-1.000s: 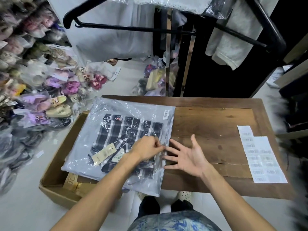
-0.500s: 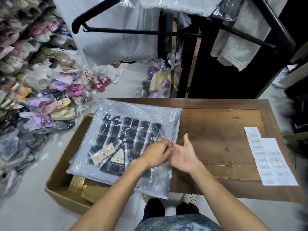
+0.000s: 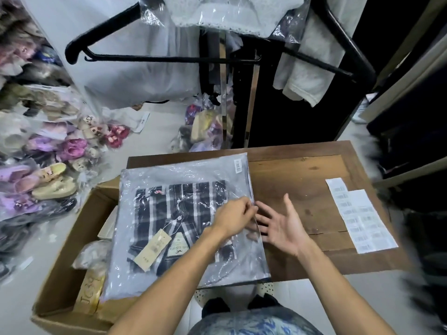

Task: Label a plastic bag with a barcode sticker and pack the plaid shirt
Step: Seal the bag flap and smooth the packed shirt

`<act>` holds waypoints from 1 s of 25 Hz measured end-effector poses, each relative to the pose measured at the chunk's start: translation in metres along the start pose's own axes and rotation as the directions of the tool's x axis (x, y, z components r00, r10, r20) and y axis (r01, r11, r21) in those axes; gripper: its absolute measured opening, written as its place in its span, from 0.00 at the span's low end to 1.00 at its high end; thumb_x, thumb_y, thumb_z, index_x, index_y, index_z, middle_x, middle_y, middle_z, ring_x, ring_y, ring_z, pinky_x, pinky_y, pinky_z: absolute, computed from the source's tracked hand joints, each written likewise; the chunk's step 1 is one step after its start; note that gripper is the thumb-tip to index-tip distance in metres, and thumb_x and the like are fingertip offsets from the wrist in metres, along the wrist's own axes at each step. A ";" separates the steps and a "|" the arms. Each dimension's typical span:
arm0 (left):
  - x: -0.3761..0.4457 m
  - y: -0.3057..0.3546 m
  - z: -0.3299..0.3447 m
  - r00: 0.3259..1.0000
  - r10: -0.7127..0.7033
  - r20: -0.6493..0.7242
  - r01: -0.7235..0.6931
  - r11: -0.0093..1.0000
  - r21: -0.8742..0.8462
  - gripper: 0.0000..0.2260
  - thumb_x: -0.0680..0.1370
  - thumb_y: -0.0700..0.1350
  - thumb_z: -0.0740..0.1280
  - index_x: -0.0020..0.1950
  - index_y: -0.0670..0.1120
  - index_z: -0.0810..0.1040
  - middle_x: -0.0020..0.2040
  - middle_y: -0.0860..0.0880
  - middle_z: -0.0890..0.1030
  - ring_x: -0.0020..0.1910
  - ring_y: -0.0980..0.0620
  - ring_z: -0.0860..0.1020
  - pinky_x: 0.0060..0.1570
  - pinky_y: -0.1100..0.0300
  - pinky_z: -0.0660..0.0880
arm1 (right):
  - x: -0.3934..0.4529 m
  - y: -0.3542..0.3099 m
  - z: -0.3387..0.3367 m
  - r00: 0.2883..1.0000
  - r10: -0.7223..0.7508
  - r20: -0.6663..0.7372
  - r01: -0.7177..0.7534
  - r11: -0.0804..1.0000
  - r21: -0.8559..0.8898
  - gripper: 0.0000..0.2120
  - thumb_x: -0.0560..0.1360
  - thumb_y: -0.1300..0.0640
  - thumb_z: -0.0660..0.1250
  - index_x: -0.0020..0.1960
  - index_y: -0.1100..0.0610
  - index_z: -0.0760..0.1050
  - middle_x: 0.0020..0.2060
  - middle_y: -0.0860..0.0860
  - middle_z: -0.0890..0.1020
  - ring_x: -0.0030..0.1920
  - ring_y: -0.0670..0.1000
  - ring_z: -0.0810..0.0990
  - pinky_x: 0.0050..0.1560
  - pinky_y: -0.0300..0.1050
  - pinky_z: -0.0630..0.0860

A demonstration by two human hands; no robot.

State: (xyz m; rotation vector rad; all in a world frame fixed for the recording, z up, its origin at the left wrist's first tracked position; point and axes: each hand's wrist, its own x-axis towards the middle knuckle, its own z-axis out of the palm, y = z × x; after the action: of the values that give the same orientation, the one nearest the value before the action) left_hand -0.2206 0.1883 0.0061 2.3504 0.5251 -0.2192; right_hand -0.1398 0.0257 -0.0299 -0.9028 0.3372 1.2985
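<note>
My left hand (image 3: 235, 220) pinches the slippery, floppy plastic bag (image 3: 183, 170) at its right edge, plaid shirt (image 3: 169, 213) inside, right hand (image 3: 283, 228) open beside it.

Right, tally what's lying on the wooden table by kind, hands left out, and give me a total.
Plastic bag holding the plaid shirt: 1
Barcode sticker on the bag: 1
Barcode label sheets, overlapping: 2
Total: 4, all on the table

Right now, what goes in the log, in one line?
left hand: pinching clear plastic bag edge | right hand: open | black-and-white plaid shirt: bagged
</note>
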 end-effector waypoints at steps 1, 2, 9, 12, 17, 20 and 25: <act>0.007 0.002 -0.001 1.000 -0.009 -0.009 0.009 1.000 -0.012 0.15 0.82 0.60 0.60 0.47 0.50 0.76 0.39 0.53 0.83 0.42 0.51 0.82 0.43 0.54 0.77 | -0.001 -0.002 0.000 0.999 -0.023 -0.035 0.021 0.998 -0.065 0.43 0.75 0.23 0.53 0.75 0.54 0.72 0.70 0.62 0.78 0.68 0.66 0.78 0.71 0.71 0.69; 0.015 0.003 -0.002 1.000 -0.018 -0.008 0.018 0.999 -0.026 0.15 0.82 0.60 0.60 0.47 0.50 0.76 0.37 0.55 0.82 0.40 0.52 0.82 0.43 0.56 0.77 | -0.002 -0.003 0.000 0.996 -0.049 -0.080 0.037 0.990 -0.139 0.41 0.77 0.25 0.52 0.74 0.55 0.73 0.68 0.62 0.80 0.66 0.64 0.81 0.71 0.68 0.71; 0.041 -0.024 0.006 0.965 0.082 0.250 -0.109 0.989 0.097 0.06 0.82 0.47 0.63 0.51 0.47 0.78 0.51 0.46 0.81 0.50 0.48 0.80 0.53 0.54 0.76 | -0.009 -0.002 0.014 0.940 -0.175 -0.294 -0.025 0.821 -0.570 0.15 0.82 0.45 0.65 0.60 0.54 0.79 0.50 0.53 0.85 0.44 0.51 0.88 0.49 0.47 0.83; 0.045 -0.027 0.002 0.942 0.145 0.301 -0.187 0.976 0.113 0.04 0.79 0.41 0.65 0.52 0.48 0.77 0.53 0.46 0.81 0.52 0.47 0.79 0.50 0.58 0.73 | -0.011 0.000 0.015 0.916 -0.235 -0.326 -0.104 0.646 -0.756 0.03 0.80 0.54 0.71 0.52 0.53 0.79 0.43 0.51 0.83 0.37 0.47 0.82 0.40 0.42 0.81; 0.048 -0.040 -0.018 0.994 0.096 0.047 -0.100 0.990 0.096 0.07 0.81 0.44 0.63 0.58 0.48 0.76 0.50 0.50 0.81 0.47 0.51 0.82 0.48 0.57 0.81 | -0.012 0.006 0.001 0.893 -0.305 -0.331 -0.185 0.421 -0.888 0.12 0.74 0.58 0.78 0.50 0.56 0.76 0.36 0.53 0.81 0.24 0.43 0.78 0.28 0.39 0.78; 0.060 -0.055 -0.038 0.998 0.022 -0.053 -0.008 0.967 0.256 0.09 0.80 0.49 0.62 0.59 0.50 0.75 0.52 0.48 0.81 0.47 0.48 0.81 0.48 0.50 0.82 | -0.012 0.013 -0.002 0.877 -0.380 -0.294 -0.173 0.321 -0.931 0.12 0.73 0.59 0.79 0.46 0.54 0.75 0.33 0.52 0.81 0.25 0.44 0.79 0.26 0.40 0.79; 0.087 -0.032 -0.053 0.990 -0.108 0.086 0.071 0.934 0.350 0.27 0.82 0.55 0.60 0.80 0.55 0.57 0.52 0.44 0.83 0.48 0.43 0.80 0.45 0.53 0.73 | 0.000 -0.014 0.009 0.912 -0.306 -0.274 -0.224 0.188 -0.956 0.13 0.68 0.60 0.81 0.43 0.53 0.77 0.35 0.52 0.83 0.23 0.43 0.79 0.25 0.40 0.78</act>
State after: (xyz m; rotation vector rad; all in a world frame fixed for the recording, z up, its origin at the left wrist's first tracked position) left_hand -0.1553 0.2726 -0.0008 2.6391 0.5821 -0.5118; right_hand -0.1295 0.0322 -0.0189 -2.3656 -0.3429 1.1599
